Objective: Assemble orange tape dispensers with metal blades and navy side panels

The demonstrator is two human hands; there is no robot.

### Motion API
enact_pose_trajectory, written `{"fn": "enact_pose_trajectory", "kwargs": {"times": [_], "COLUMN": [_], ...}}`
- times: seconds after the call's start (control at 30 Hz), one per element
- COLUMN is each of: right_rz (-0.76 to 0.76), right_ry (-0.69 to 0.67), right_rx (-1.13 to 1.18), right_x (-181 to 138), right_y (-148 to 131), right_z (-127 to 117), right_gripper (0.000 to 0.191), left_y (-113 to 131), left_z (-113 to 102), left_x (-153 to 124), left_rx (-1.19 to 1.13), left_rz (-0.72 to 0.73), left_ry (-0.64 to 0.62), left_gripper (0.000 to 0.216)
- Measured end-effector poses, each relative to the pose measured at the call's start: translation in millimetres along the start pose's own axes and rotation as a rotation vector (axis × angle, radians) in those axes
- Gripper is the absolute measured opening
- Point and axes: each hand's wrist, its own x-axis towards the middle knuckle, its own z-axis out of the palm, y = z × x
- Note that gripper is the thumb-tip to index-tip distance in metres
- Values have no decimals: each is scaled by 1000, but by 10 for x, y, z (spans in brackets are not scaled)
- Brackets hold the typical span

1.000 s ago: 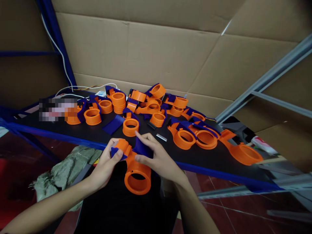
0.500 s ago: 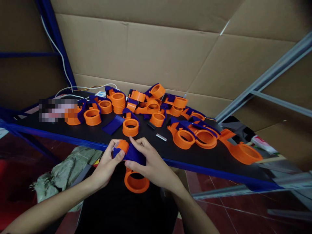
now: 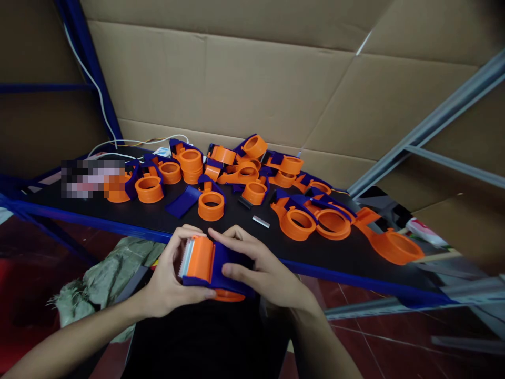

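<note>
While held before table edge [image 3: 118,225], tape dispenser [image 3: 209,266] sits between hands: left hand [image 3: 169,279], right hand [image 3: 268,273] both gripping.

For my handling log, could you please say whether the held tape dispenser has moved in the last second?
Yes. The tape dispenser turned in place below the blue table edge: its ring, earlier open to the camera, now lies edge-on.
</note>
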Motion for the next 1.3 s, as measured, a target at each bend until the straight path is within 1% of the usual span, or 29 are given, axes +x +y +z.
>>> {"fn": "enact_pose_trajectory", "kwargs": {"times": [0.03,0.1,0.17,0.27,0.33,0.53,0.63,0.7,0.77,0.83,0.9,0.97,1.03,1.07,1.13,1.2,1.3], "right_rz": [-2,10,23,31,48,144,164,146,89,22,-27,-71,-107,-115,-112,-101,-100], "right_ry": [8,31,42,48,48,-36,-39,37,144,237,274,256,186,151,121,142,185], "right_rx": [21,61,103,167,213,362,310,167,-5,-126,-182,-226,-282,-316,-394,-469,-523], "right_x": [1,16,34,38,21,-28,-12,14,43,59,51,20,-16,-30,-41,-35,-27], "right_y": [6,17,19,-4,-23,-4,33,50,55,41,2,-58,-118,-140,-160,-150,-103], "right_z": [-14,-26,-20,4,20,15,-8,-9,8,42,83,121,150,162,181,196,201], "right_gripper": [50,41,38,36,36,38,37,34,31,26,25,37,54,59,57,50,50], "left_y": [17,37,50,66,73,62,61,60,49,27,5,-7,-7,-6,-13,-37,-93], "left_z": [14,30,18,-44,-93,-166,-155,-139,-122,-105,-89,-73,-60,-55,-47,-39,-25], "left_x": [-8,-19,-23,-30,-40,-46,-6,23,40,43,42,48,67,80,106,124,139], "left_rx": [14,41,73,134,174,232,204,136,37,-63,-155,-243,-320,-355,-420,-468,-497], "left_rz": [30,95,167,274,320,336,312,263,184,79,-22,-89,-125,-145,-203,-272,-326], "left_ry": [0,-2,-21,-92,-135,-282,-311,-268,-198,-110,2,133,248,289,335,348,339], "left_gripper": [70,72,74,81,84,83,81,79,76,74,72,69,64,60,51,43,37]}}
